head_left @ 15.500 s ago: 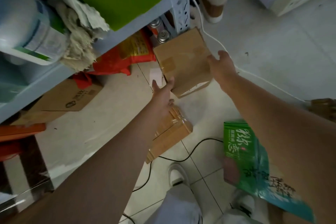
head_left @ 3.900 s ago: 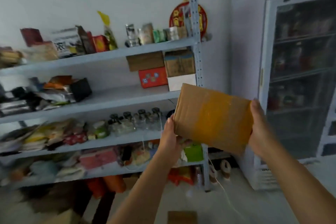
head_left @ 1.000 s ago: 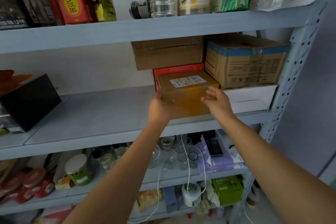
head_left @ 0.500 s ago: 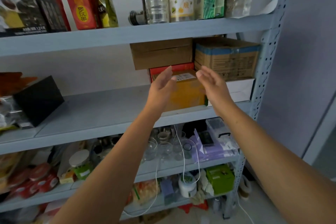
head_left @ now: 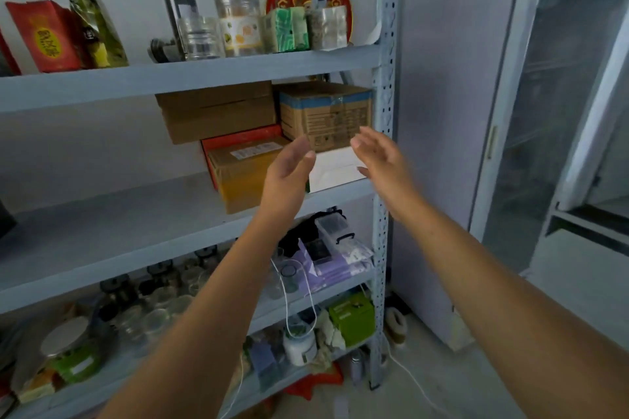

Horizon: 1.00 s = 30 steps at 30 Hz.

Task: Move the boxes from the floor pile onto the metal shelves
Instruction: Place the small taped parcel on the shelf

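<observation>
Storeroom with a pale wall: grey metal shelves (head_left: pixel 190 78) fill the left and centre of the frame, and a glass-door cooler (head_left: pixel 561 112) stands at the right edge. On the middle shelf, centre, I log a labelled brown box (head_left: pixel 245 173). It sits flat on the shelf board with its label on top, close in front of a red box (head_left: pixel 238 138) and just beside a white box (head_left: pixel 337 168). A plain carton (head_left: pixel 218 112) and a blue-taped carton (head_left: pixel 326 116) are stacked above these. The left hand (head_left: pixel 289 170) hovers at centre frame with fingers straight and spread, holding nothing; its palm partly covers the brown box's right end, but I cannot tell whether it touches. The right hand (head_left: pixel 381 160), just right of centre, is likewise spread and empty, in front of the white box and apart from the brown one. I judge that this box is shelved and the step in hand is the release. To do it well I would draw both hands straight back so as not to nudge the box, whose front face looks close to the shelf lip, and check that it sits square. The floor pile is out of view, so I would look down to find it before reaching.
</observation>
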Available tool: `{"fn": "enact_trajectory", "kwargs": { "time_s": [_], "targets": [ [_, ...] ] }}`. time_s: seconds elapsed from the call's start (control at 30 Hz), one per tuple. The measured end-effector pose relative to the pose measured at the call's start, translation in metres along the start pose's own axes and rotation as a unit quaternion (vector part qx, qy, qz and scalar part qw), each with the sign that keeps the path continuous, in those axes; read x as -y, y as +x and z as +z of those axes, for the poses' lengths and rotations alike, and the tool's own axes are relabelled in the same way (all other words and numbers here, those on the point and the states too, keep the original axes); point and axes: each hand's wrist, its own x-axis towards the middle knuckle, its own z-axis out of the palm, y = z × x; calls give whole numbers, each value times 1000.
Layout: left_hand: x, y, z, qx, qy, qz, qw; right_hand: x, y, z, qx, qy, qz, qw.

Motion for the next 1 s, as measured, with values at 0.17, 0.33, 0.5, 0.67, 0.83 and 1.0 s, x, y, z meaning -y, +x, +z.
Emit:
{"fn": "enact_trajectory", "kwargs": {
  "time_s": [0.17, 0.33, 0.5, 0.67, 0.83, 1.0],
  "targets": [
    [-21, -24, 59, 19, -23, -8, 1000, 9, -30, -66, -36, 16, 8, 999],
    [-39, -64, 148, 71, -54, -25, 996, 11, -74, -158, -83, -16, 25, 996],
    [-34, -120, 245, 120, -60, -37, 990, 1, -129, -259, -120, -58, 54, 990],
    [-5, -190, 333, 178, -71, -100, 977, -18, -201, -346, -159, -89, 120, 976],
    [3, -231, 418, 269, -78, -123, 952, -36, -260, -427, -237, -96, 170, 952],
    [0, -264, 502, 369, -106, -130, 914, -40, -312, -501, -323, -122, 209, 915]
  ]
}}
